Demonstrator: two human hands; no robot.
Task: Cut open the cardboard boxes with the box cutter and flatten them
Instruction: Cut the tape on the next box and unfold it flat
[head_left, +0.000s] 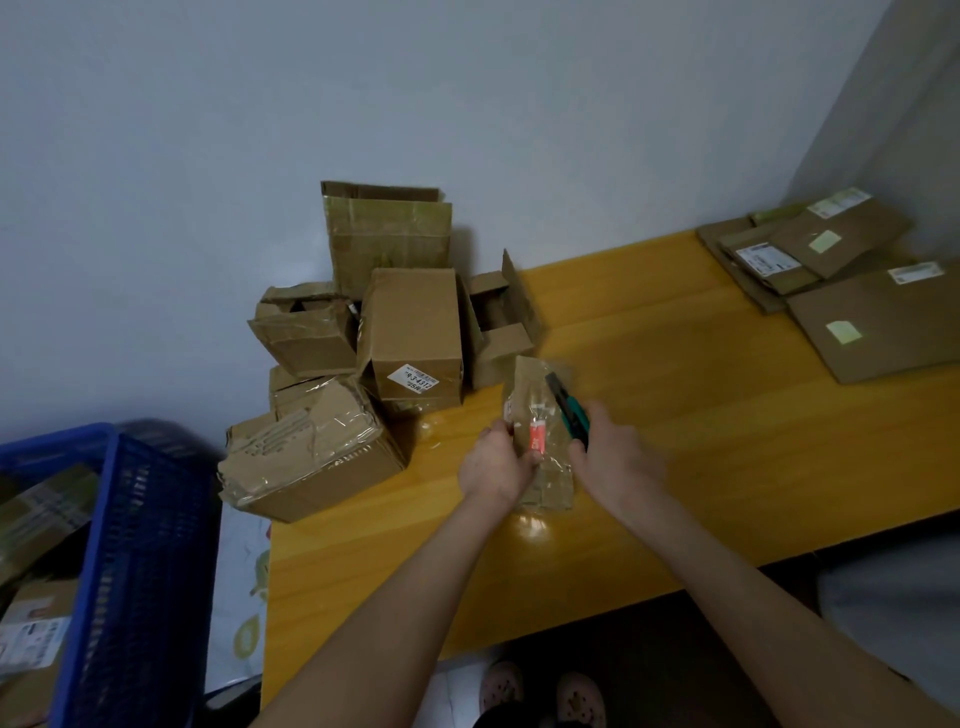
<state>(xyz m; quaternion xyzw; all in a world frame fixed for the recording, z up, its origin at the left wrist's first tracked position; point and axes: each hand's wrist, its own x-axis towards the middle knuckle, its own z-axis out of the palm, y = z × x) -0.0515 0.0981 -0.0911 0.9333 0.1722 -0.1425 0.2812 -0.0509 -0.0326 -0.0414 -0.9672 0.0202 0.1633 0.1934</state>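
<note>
A small taped cardboard box (540, 395) with a red label lies on the yellow table (701, 441). My left hand (496, 465) grips its left edge. My right hand (615, 457) holds a teal and black box cutter (569, 408), whose tip lies over the box's upper right part. A heap of several unflattened cardboard boxes (363, 353) stands at the table's back left, against the wall. Flattened cardboard (852, 291) lies stacked at the far right of the table.
A blue plastic crate (124, 571) with boxes in it stands on the floor to the left. The table's front edge runs below my forearms, with slippered feet beneath it. A pale wall closes off the back.
</note>
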